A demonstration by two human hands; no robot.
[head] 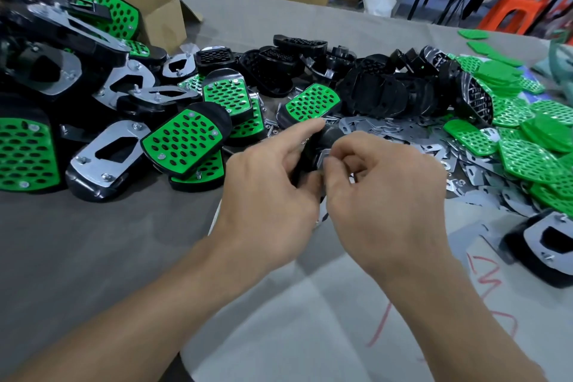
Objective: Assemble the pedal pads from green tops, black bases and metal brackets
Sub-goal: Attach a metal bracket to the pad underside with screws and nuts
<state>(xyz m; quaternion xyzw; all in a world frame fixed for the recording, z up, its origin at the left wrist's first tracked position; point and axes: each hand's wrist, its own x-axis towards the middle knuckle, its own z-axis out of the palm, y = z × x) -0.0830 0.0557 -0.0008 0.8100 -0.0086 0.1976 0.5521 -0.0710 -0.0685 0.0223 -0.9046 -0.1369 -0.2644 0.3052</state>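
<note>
Status: mid-batch, one unit in hand at centre. The left hand [273, 170] is gripping a black base [333, 136], fingers curled round it, index finger stretching along the top edge; the base is sitting up off the table between both hands. The right hand [384, 186] is pinching a grey metal bracket [325, 156] against the base's near side with thumb and forefinger. My read: it's seating the bracket or starting a fastener, but the fingers are hiding which. Can't tell whether a green top is on this unit. Done side: finished pads [186, 139] are piling up from 9 to 11 o'clock, some green face up, some bracket side up, stacking against a cardboard box [161, 12] at 11. One more finished pad [536, 236] is lying bracket-up at 4 o'clock. To-do side: loose black bases [375, 87] are heaping at 12 to 1 o'clock. Loose brackets [412, 133] are lying flat at 2 to 3, with green tops [527, 152] piling beyond them. Small screws [269, 125] are lying scattered at 12, just past the hands. Judging by pile sizes, I'm putting it around half done, with plenty of stock waiting in all three part types.
</note>
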